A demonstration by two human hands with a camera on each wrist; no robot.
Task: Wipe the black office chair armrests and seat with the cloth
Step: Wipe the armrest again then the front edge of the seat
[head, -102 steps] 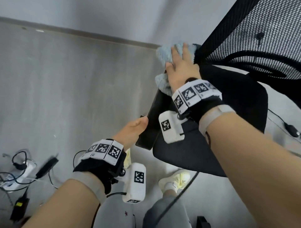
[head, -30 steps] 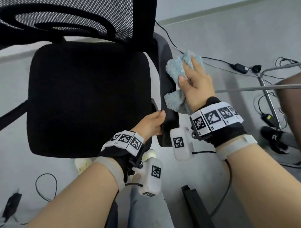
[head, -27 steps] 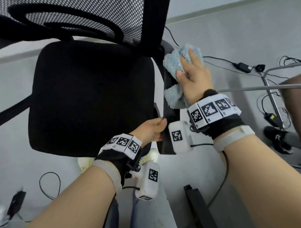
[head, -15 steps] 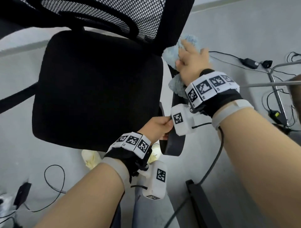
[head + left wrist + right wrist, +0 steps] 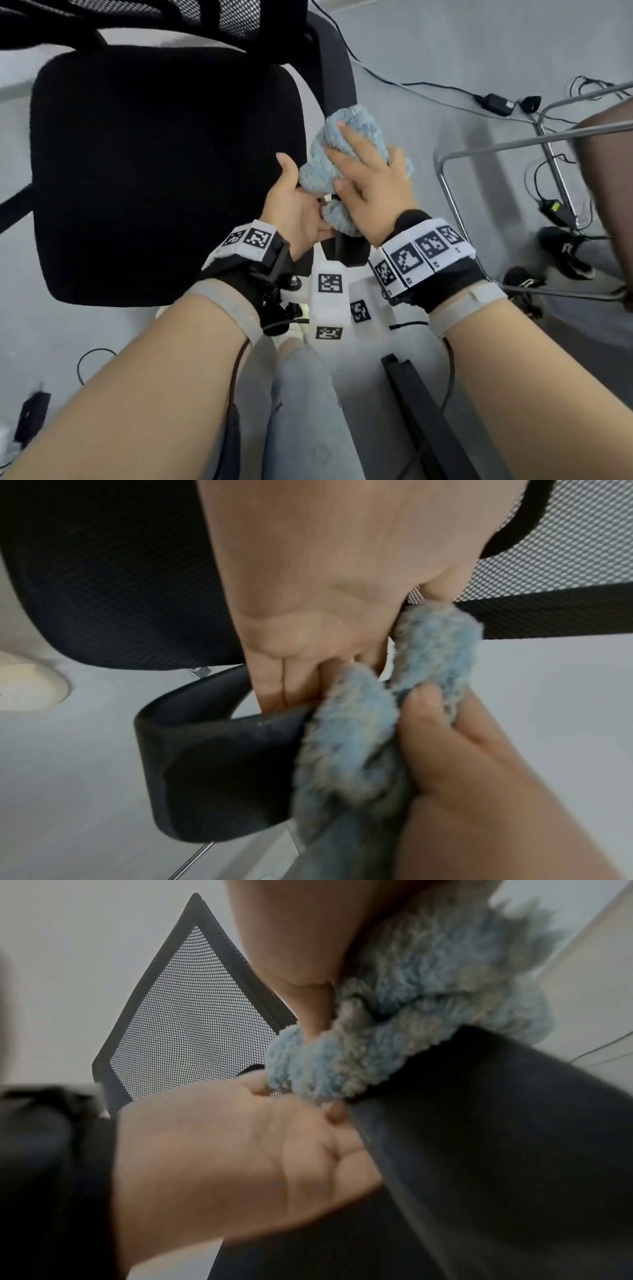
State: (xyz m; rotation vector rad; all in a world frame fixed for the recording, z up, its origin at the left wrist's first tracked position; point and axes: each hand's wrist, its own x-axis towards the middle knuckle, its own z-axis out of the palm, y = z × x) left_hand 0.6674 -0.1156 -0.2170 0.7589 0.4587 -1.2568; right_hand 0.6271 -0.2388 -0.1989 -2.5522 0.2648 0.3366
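Right hand pressing fluffy blue cloth onto right armrest, fingers spread over it; left hand pinching cloth's near edge. Best kept bunched, pressure even, long strokes. Seat alongside, unwiped yet by appearance.

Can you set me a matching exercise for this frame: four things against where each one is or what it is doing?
Things:
1. cloth
2. right hand
3. seat
4. power adapter

Places or states:
a. lies on the floor, cable attached
b. presses down on the cloth
c. bunched on the armrest
d. bare, no hand on it

Pairs: 1-c, 2-b, 3-d, 4-a
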